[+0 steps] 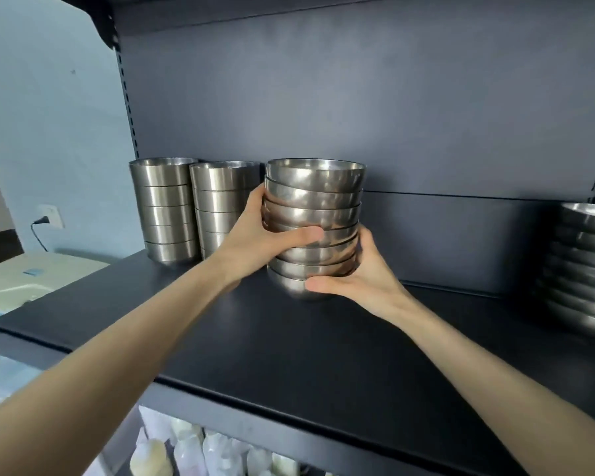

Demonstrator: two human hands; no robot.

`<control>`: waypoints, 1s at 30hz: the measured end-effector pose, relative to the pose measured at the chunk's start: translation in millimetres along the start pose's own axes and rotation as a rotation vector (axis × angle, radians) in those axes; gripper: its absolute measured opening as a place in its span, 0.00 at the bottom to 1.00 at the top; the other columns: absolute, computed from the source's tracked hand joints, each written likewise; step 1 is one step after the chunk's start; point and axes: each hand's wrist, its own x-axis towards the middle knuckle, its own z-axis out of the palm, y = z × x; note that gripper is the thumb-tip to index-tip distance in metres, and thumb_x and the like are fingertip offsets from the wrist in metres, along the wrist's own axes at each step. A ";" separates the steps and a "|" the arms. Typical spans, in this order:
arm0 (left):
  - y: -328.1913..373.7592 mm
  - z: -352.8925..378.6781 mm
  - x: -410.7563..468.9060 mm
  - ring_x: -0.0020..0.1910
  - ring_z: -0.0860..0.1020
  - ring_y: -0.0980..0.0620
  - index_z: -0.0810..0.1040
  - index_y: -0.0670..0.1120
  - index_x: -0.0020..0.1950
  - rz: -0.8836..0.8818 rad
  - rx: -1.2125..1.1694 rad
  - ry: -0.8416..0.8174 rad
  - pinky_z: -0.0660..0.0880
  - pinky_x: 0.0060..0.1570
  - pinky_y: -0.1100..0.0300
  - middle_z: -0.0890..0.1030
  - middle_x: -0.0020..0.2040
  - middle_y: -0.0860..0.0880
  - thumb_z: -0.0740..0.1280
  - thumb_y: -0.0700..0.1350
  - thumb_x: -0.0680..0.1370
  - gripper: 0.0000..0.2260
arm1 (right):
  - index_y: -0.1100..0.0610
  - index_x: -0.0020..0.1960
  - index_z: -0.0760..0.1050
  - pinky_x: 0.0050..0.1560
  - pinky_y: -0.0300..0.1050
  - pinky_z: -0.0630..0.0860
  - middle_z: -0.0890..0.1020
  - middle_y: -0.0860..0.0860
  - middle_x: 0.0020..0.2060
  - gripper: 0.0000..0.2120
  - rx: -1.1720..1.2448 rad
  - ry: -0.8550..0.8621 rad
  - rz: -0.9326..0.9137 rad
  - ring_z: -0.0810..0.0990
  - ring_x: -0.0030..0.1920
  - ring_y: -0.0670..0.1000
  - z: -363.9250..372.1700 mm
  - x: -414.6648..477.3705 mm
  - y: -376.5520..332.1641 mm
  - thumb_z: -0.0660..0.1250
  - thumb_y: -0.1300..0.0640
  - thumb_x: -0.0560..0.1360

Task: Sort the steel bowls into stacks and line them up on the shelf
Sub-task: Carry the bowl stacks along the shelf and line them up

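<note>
Here, both hands are wrapped around a tall stack of rounded, shiny steel bowls (315,207) standing near the middle of the dark matte metal shelf (289,341). The left hand (261,240) grips the stack's left side about halfway up, thumb laid across the front and fingers curled behind. The right hand (361,274) clasps it lower down on the right, thumb pressed along the bottom bowl, fingers round the back. The stack's base looks set on the shelf board, and its upper bowls sit a little askew. To its left stand two piles of straight-sided brushed steel bowls: the nearer stack (217,201) right behind the left hand, the far-left stack (165,207) just beside that, both close to the dark back panel (358,97). Well apart at the right edge is another stack of rounded steel bowls (584,269), partly cut off. Below the shelf sit pale plastic bottles (186,451).
</note>
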 end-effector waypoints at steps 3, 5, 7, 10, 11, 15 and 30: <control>-24.3 0.9 22.0 0.48 0.78 0.69 0.66 0.59 0.61 0.008 -0.001 -0.055 0.74 0.41 0.75 0.81 0.48 0.66 0.80 0.52 0.61 0.35 | 0.43 0.71 0.58 0.58 0.41 0.75 0.79 0.34 0.56 0.55 -0.039 0.040 0.025 0.78 0.57 0.36 1.5 14.5 18.3 0.83 0.43 0.50; -40.5 1.6 34.0 0.48 0.78 0.70 0.64 0.63 0.57 0.013 -0.007 -0.080 0.73 0.41 0.76 0.79 0.47 0.70 0.80 0.50 0.63 0.32 | 0.43 0.71 0.58 0.61 0.45 0.75 0.79 0.35 0.57 0.56 -0.052 0.050 0.041 0.77 0.58 0.37 3.0 23.5 31.8 0.83 0.43 0.50; -57.6 1.6 45.1 0.50 0.78 0.69 0.64 0.63 0.58 0.004 -0.034 -0.096 0.73 0.43 0.75 0.80 0.49 0.68 0.80 0.50 0.63 0.32 | 0.43 0.71 0.58 0.61 0.45 0.75 0.79 0.33 0.56 0.56 -0.059 0.059 0.068 0.77 0.58 0.37 4.9 31.6 44.1 0.83 0.44 0.50; -76.1 1.3 59.6 0.54 0.78 0.67 0.63 0.57 0.67 0.004 -0.079 -0.106 0.74 0.47 0.73 0.79 0.55 0.61 0.80 0.49 0.63 0.38 | 0.43 0.71 0.58 0.60 0.42 0.75 0.78 0.31 0.55 0.55 -0.082 0.058 0.084 0.77 0.57 0.36 7.2 44.3 56.8 0.83 0.43 0.50; -81.1 1.3 63.6 0.54 0.78 0.66 0.62 0.55 0.69 0.002 -0.091 -0.112 0.75 0.48 0.72 0.79 0.57 0.60 0.80 0.49 0.63 0.40 | 0.43 0.71 0.58 0.60 0.42 0.75 0.78 0.31 0.55 0.56 -0.083 0.061 0.089 0.77 0.58 0.36 7.9 48.2 60.5 0.83 0.43 0.50; -103.4 0.9 76.9 0.55 0.78 0.66 0.62 0.54 0.69 -0.007 -0.113 -0.130 0.75 0.50 0.71 0.80 0.56 0.61 0.80 0.48 0.63 0.40 | 0.45 0.72 0.58 0.59 0.40 0.74 0.78 0.31 0.55 0.56 -0.080 0.080 0.121 0.77 0.58 0.36 12.1 58.8 74.8 0.84 0.46 0.50; -138.5 -17.3 105.0 0.57 0.76 0.67 0.59 0.52 0.73 0.021 -0.194 -0.213 0.73 0.52 0.74 0.77 0.61 0.59 0.80 0.48 0.63 0.45 | 0.49 0.72 0.55 0.49 0.26 0.73 0.74 0.38 0.60 0.53 -0.084 0.117 0.216 0.76 0.56 0.32 38.6 75.2 80.3 0.82 0.54 0.55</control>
